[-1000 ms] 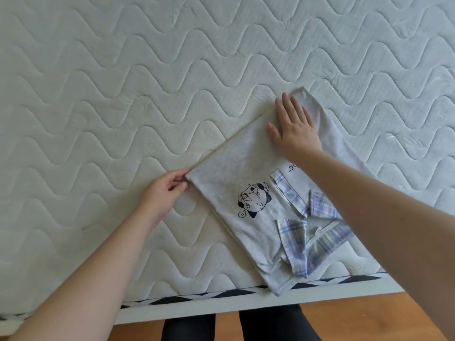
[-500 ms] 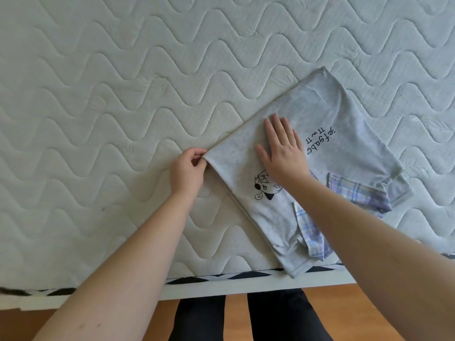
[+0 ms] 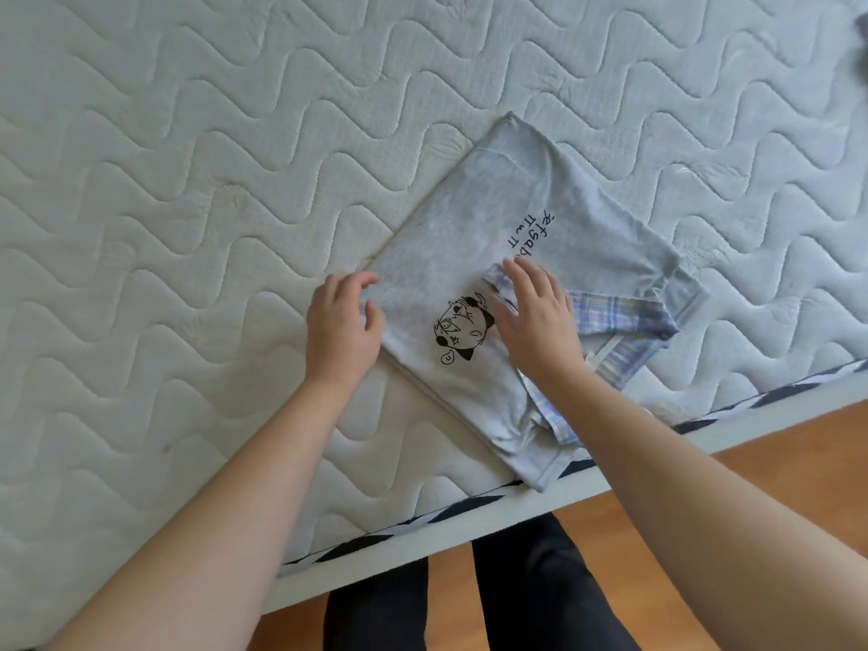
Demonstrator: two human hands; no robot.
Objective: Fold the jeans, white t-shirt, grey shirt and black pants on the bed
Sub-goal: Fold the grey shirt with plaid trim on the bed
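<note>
Left hand (image 3: 340, 328): fingers loosely curled at the grey shirt (image 3: 474, 237)'s left corner, thumb and forefinger arched over the fabric edge; whether actually pinching the cloth, cannot tell. Right hand (image 3: 535, 317): flat and spread, fingers straight, palm down on the shirt just right of the cartoon print (image 3: 462, 333), fingertips touching the plaid collar (image 3: 610, 317) flap.

Folded into a long strip, lying near the bed (image 3: 188, 180)'s near edge, right of centre. Long axis diagonal: near end reaching the near edge of the mattress by the black-and-white trim (image 3: 422, 519), far end pointing away toward the far right. Plaid collar and short sleeve sticking out on the right side of the strip. Black lettering (image 3: 533, 230) beyond the right hand's fingertips, running along the strip.

Compared with half a second ago: right hand slid nearer and rightward, off the plain grey area beside the print and onto the collar; left hand loosened, fingers lifted into an arch rather than a tight pinch at the corner. Shirt in much the same diagonal lie.

Below the bed edge: wooden floor (image 3: 775, 462), and dark-clad legs (image 3: 540, 594) standing against the frame. Dark blurred object (image 3: 862, 39) at the far right corner, unidentifiable.
</note>
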